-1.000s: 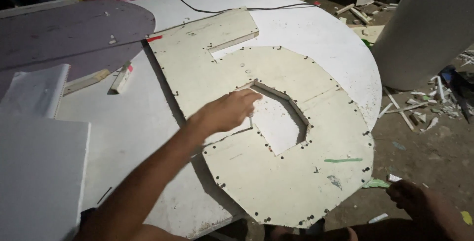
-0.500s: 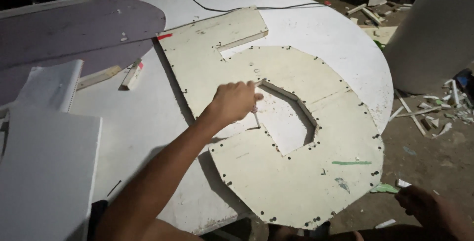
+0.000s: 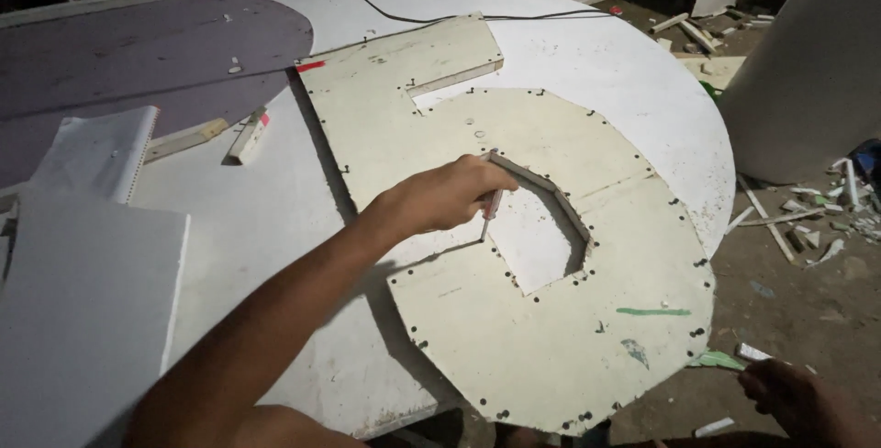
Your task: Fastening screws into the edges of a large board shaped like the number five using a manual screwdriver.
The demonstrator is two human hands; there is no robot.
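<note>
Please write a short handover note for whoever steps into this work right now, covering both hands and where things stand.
Left hand: closed around a thin pencil-like marker, tip at the left edge of the angular opening in the cream number-six-shaped board template.
Right hand: low at the frame's lower right, off the board; whether it holds anything cannot be told.
The template lies flat on the round white tabletop. A white-and-red marker lies beside a wooden strip to the left.
Done: template is positioned.
Left: any traced line along the opening is not visible, so check it.
</note>
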